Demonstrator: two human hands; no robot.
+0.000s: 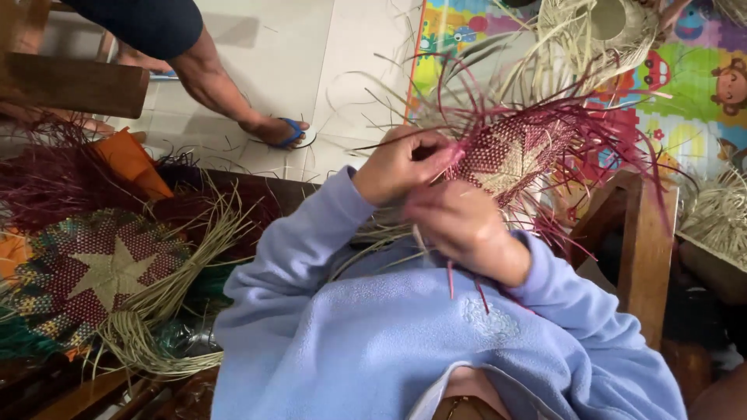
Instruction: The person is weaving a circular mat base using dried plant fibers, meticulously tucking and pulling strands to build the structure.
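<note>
A partly woven piece [510,155] of maroon and pale straw with a star pattern is held up in front of me, loose strands fanning out all round it. My left hand [398,165] pinches strands at the piece's left edge. Just below it, my right hand [461,222] closes on strands at the lower edge. Both arms wear light blue fleece sleeves [311,233]. The fingertips are partly hidden among the strands.
A round woven mat [101,272] with a pale star lies at the left beside straw bundles [159,311] and an orange cloth [128,159]. Another person's foot in a blue sandal [280,132] stands on the tile floor. A wooden chair arm [642,249], colourful play mat [692,85] and pale woven piece [599,31] are at right.
</note>
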